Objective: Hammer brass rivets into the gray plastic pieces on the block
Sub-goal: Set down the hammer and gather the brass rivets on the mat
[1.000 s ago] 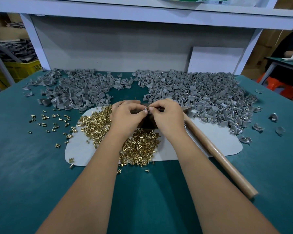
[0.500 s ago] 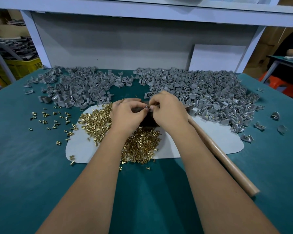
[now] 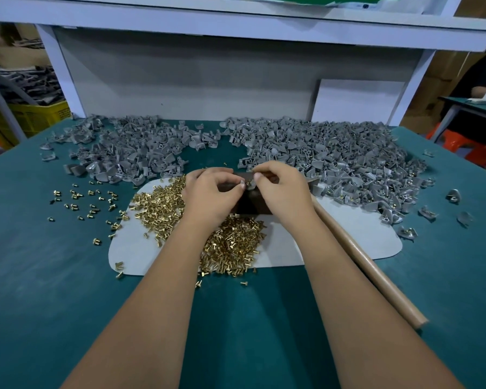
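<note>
Pinching a gray piece [image 3: 249, 185] and rivet over the block [image 3: 247, 204], the left hand [image 3: 212, 193] and right hand [image 3: 282, 189] sit as they did a second ago; the hammer [image 3: 368, 266] lies untouched, so seating continues.

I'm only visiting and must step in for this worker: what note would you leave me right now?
Left hand and right hand: both pinch a small gray plastic piece over the dark block.
Loose brass rivets lie heaped on the pale mat.
The wooden-handled hammer lies idle beside the right forearm.
Gray piles behind: right one shows brass, left one doesn't.
Left: seat the rivet, hammer, repeat.
</note>
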`<state>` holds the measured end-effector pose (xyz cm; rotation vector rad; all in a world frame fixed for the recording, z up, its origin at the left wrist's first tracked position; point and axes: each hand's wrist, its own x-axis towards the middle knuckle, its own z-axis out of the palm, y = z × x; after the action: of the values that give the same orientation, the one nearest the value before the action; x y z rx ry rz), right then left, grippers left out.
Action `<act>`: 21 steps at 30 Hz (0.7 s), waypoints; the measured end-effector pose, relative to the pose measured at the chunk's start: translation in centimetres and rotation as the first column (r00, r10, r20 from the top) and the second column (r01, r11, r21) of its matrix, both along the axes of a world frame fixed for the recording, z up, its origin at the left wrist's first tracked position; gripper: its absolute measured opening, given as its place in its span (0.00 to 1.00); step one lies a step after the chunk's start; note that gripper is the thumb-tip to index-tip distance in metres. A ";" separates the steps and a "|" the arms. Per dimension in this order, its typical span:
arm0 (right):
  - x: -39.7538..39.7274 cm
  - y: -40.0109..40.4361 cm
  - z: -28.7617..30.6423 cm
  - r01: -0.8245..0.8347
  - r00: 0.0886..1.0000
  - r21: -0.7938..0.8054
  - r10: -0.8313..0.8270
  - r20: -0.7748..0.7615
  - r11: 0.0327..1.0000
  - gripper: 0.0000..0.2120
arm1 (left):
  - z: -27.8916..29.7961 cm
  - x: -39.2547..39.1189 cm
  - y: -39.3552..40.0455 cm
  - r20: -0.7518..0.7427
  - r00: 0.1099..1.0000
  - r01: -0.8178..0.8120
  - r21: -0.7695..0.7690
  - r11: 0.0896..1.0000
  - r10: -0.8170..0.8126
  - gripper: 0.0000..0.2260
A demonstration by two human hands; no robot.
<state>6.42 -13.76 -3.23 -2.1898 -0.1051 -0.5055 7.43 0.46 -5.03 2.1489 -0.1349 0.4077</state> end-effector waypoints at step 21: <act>0.4 1.5 0.8 0.138 0.987 -0.200 -0.151 -0.053 0.970 0.15 | -0.1 -0.1 -0.2 0.000 1.000 -0.007 -0.002 1.000 0.007 0.10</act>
<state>6.78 -12.28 -2.43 -2.4175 0.0439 -0.5194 7.35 0.27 -5.15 2.1485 -0.1265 0.4119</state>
